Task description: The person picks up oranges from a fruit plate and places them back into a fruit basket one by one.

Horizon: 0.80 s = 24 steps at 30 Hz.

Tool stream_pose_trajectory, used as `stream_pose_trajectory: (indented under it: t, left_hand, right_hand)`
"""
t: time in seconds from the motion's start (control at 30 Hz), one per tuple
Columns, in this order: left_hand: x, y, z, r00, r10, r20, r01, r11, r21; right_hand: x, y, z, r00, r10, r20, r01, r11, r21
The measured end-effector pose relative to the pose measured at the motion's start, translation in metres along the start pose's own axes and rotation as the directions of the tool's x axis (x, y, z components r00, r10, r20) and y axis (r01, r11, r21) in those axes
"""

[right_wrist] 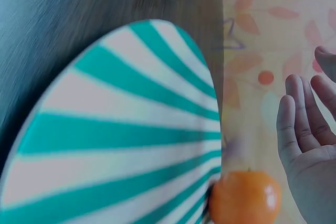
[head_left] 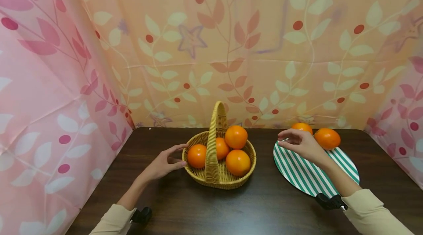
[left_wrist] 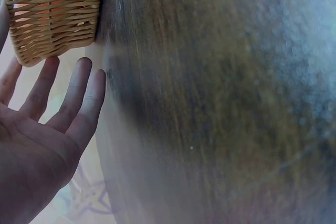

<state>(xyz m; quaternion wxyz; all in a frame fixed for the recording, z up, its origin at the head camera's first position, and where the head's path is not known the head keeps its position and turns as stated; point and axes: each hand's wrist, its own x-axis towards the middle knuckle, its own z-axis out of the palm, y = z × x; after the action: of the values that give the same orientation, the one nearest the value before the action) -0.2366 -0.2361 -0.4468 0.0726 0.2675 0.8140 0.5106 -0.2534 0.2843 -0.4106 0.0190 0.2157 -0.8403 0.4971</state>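
A yellow wicker basket (head_left: 228, 183) with a tall arched handle stands at the middle of the table, several oranges (head_left: 238, 162) inside. My left hand (head_left: 162, 163) touches its left rim, thumb and fingers spread; in the left wrist view its fingers (left_wrist: 79, 85) look straight beside the basket wall (left_wrist: 58, 24). My right hand (head_left: 304, 145) hovers over a round green-and-white striped placemat (head_left: 297, 169), fingers loosely bent with nothing in them. Just beyond and right of that hand are two oranges, one (head_left: 327, 138) at the placemat's far edge and another (head_left: 302, 127) partly hidden behind the hand.
The dark wooden table (head_left: 211, 213) ends at the back against a floral curtain (head_left: 198, 62). More patterned cloth (head_left: 49, 99) hangs along the left side. Black straps (head_left: 330, 202) with wrist cameras sit at both cuffs.
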Motion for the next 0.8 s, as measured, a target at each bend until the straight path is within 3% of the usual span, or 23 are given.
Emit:
stream_pose_trajectory:
  t: [0.5,0.8]
  left_hand:
    - [0.001,-0.001,0.000,1.000,0.003,0.004,-0.003,1.000,-0.009]
    - [0.000,0.000,0.001,1.000,-0.009,0.002,0.009,1.000,-0.015]
  right_hand:
    - [-0.045,0.015,-0.048,0.996,0.048,-0.074,-0.054,0.995,-0.079]
    - [-0.075,0.030,-0.089,0.979,0.096,-0.181,-0.122,0.983,-0.137]
